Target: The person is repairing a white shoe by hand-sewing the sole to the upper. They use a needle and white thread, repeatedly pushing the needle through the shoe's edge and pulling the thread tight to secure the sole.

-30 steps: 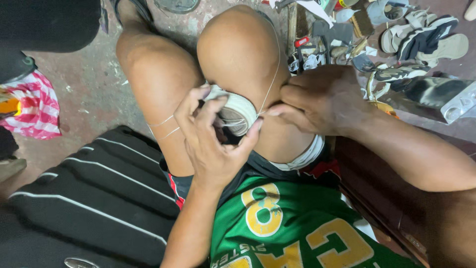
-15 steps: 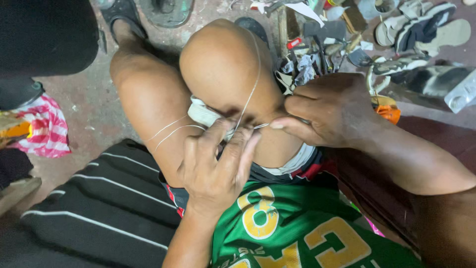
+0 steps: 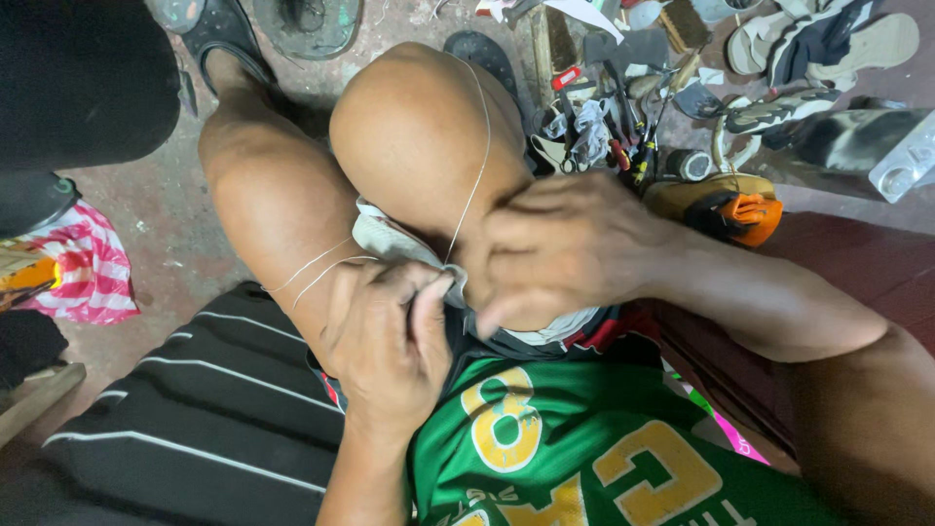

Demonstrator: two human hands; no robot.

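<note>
Green jersey cloth (image 3: pixel 584 458) with yellow lettering fills the near edge, and to its left lies a black fabric with thin white stripes (image 3: pixel 175 419). Just beyond the jersey the left hand (image 3: pixel 385 341) is curled, its fingers drawn together and pinched at the tips on a thin white thread (image 3: pixel 467 195); the same thread also loops in two strands across the left thigh (image 3: pixel 282 205). Right beside it, touching or nearly so, the right hand (image 3: pixel 565 248) is bent over with its fingers folded in tight against a white shoe (image 3: pixel 390 239), but what exactly those fingertips grip is hidden under the hand. The shoe is wedged between the two raised legs, only its pale edge showing between the thigh and the right knee (image 3: pixel 419 127). From the pinch the thread runs up and away over the knee. To the far left a pink-and-white striped bag (image 3: pixel 88 273) lies on the bare floor (image 3: pixel 166 224). Farther off, past the knee, a heap of tools and scraps (image 3: pixel 614 127) crowds the ground, with an orange-and-black object (image 3: pixel 740 214) on the right and sandals and worn shoes (image 3: pixel 818 49) at the far right.
</note>
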